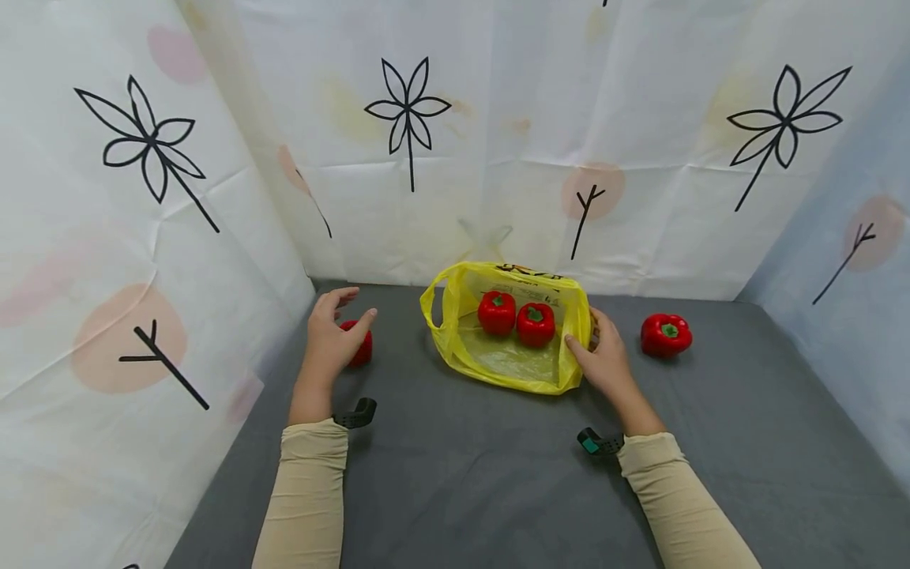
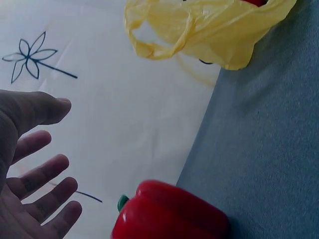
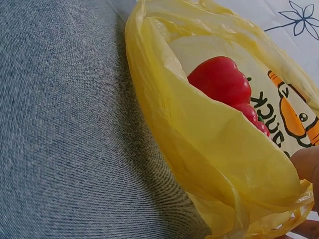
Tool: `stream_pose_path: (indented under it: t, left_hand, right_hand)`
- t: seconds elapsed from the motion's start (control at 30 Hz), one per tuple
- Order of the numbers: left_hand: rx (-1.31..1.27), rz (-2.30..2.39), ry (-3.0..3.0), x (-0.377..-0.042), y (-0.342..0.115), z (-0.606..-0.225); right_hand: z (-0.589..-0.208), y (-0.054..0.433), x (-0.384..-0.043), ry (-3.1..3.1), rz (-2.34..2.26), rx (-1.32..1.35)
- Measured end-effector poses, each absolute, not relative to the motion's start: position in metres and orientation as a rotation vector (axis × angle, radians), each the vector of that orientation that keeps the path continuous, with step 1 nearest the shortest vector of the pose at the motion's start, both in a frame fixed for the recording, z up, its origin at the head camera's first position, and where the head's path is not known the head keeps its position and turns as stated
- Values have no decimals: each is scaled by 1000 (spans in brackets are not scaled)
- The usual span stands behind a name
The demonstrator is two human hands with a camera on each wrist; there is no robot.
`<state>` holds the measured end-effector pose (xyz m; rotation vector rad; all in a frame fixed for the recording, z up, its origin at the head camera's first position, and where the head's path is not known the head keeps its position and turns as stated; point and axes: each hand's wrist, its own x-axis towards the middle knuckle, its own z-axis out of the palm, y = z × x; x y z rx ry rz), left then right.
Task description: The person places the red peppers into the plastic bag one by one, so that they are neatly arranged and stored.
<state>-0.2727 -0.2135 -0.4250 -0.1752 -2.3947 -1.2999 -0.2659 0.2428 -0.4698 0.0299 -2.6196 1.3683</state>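
A yellow plastic bag stands with its mouth open toward me, and two red bell peppers lie inside. My right hand pinches the bag's right edge, thumb inside the rim and fingers behind it. In the right wrist view the bag's side hides part of the peppers. At the left, my left hand hovers by another red bell pepper, partly covering it. The left wrist view shows that hand's fingers spread and holding nothing, apart from the pepper.
One more red bell pepper sits to the right of my right hand. Dark grey cloth covers the table. White patterned curtains close off the back and both sides. A bag handle loop sticks out at the left.
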Motion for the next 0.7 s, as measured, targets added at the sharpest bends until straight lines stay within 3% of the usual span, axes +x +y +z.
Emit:
stream_pose_path:
  t: [0.7]
  left_hand:
    - [-22, -1389, -2536, -273, -241, -443]
  right_hand:
    - [-467, 245, -267, -2608, 1366, 38]
